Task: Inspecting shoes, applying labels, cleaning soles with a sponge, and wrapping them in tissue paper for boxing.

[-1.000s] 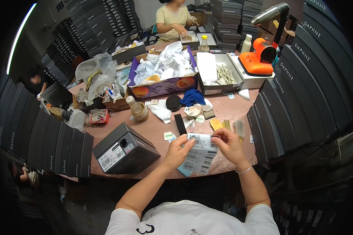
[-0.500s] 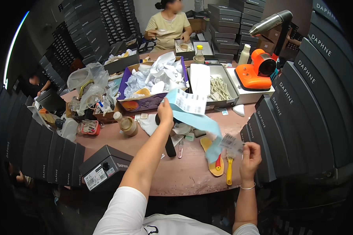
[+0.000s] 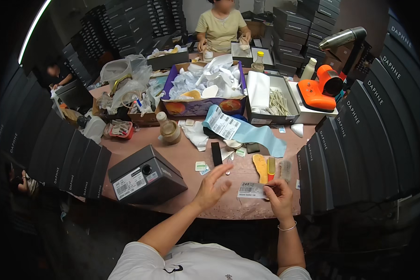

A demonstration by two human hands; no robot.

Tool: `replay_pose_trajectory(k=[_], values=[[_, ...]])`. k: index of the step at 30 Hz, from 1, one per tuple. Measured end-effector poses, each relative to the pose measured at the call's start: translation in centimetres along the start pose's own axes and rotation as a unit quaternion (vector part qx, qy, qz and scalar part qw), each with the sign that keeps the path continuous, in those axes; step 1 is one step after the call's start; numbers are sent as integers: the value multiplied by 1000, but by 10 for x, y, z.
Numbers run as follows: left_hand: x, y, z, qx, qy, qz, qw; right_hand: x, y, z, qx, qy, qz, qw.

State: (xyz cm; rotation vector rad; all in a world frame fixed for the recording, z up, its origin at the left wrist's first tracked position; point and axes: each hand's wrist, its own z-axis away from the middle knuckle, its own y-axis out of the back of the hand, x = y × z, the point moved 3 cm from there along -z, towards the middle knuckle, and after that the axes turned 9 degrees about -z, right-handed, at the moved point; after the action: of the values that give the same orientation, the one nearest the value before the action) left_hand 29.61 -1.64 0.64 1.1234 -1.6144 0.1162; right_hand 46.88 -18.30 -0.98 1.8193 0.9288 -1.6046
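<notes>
Near table edge, white label (image 3: pixel 252 190) pinched in right hand (image 3: pixel 279 196) fingers (seemingly thumb-side), left hand (image 3: pixel 213 186) fingers spread.

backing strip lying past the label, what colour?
Light blue backing strip, seen in the head view; the label in the right hand is white.

A shoe stockroom (or packing workshop): stacked dark shoeboxes (image 3: pixel 308 18) surround a cluttered worktable (image 3: pixel 191 196).

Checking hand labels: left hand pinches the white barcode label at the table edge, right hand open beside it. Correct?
Swapped. The head view shows the right hand pinching the white barcode label at the table edge; the left hand is the one open beside it, holding nothing.
</notes>
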Motion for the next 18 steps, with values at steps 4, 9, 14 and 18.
replay_pose_trajectory(k=[4, 9, 14, 18], values=[[57, 58, 68, -50, 58, -21, 997, -15, -42, 18, -94, 14, 6, 995], [59, 228, 104, 286, -79, -294, 909, -48, -87, 18, -89, -33, -83, 992], [-24, 255, 103, 184, -4, -94, 978, -93, -167, -4, -197, -30, -113, 973], [-3, 213, 116, 252, 14, -128, 959, -126, -204, -18, -233, -14, -37, 972]])
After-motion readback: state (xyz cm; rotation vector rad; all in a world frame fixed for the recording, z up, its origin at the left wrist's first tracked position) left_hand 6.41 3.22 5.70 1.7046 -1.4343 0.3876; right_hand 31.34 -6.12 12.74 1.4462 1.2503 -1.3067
